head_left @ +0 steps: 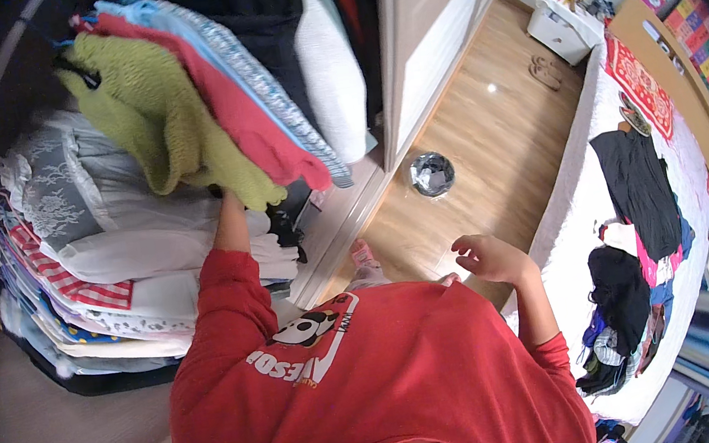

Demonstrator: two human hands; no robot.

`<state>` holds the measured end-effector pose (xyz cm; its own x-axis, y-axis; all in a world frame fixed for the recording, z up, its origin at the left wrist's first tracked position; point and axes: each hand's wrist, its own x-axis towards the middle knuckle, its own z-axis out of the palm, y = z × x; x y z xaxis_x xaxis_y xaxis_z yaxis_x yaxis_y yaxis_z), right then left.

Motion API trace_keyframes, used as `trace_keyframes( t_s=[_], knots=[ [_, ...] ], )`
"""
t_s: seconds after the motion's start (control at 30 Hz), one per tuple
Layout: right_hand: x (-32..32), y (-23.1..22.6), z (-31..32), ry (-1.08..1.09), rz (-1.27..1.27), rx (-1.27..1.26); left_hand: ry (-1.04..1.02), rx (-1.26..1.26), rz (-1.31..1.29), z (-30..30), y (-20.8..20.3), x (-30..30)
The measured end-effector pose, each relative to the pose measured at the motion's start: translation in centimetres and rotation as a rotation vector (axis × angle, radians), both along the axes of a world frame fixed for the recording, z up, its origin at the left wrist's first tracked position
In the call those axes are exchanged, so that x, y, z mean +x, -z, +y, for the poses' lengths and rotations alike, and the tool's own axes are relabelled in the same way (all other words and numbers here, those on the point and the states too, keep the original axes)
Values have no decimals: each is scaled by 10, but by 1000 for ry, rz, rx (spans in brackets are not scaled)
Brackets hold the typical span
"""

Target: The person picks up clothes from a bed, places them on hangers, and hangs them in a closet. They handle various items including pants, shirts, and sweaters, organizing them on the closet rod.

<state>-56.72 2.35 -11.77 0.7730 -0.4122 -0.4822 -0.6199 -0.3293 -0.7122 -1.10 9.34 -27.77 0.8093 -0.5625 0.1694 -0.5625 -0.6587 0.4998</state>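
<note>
My left arm in a red sleeve reaches up into the wardrobe. My left hand [231, 206] disappears behind the lower edge of a hanging green knitted garment [149, 114], so its fingers are hidden. Beside the green one hang a red garment [244, 110], a light blue patterned one [267, 80] and a white one [332, 61]. My right hand [491, 257] hovers over the wooden floor near the bed, fingers apart and holding nothing.
A pile of folded clothes and linens [101, 284] lies on the wardrobe shelf at left. The sliding door [426, 21] stands to the right. A round waste bin [432, 173] sits on the floor. Dark clothes [634, 182] lie on the bed [570, 209].
</note>
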Motion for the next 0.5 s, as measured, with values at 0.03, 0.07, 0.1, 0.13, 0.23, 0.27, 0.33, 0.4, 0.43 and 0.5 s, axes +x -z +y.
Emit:
trace_keyframes(
  t_s=[0.03,0.07,0.1,0.13,0.23,0.27,0.33,0.4,0.43,0.5],
  knots=[
    [-17,2,0,28,-40,-15,-39,148,22,21,23,-8],
    [-36,2,1,89,-86,-36,-26,289,40,26,42,-20],
    [-56,0,2,143,-77,-27,-17,434,66,48,69,-40],
    [-81,12,3,123,-119,-115,15,566,86,68,92,-66],
    [-146,24,7,142,5,-122,252,756,246,102,154,-192],
    [-173,47,10,146,59,-92,385,727,345,96,155,-247],
    [-219,72,13,84,85,-75,611,569,590,90,138,-359],
    [-246,80,11,57,82,-16,870,400,704,77,108,-452],
    [-256,80,11,65,74,31,1178,74,463,80,125,-479],
    [-283,95,6,96,31,152,1110,538,364,54,123,-524]
  ],
)
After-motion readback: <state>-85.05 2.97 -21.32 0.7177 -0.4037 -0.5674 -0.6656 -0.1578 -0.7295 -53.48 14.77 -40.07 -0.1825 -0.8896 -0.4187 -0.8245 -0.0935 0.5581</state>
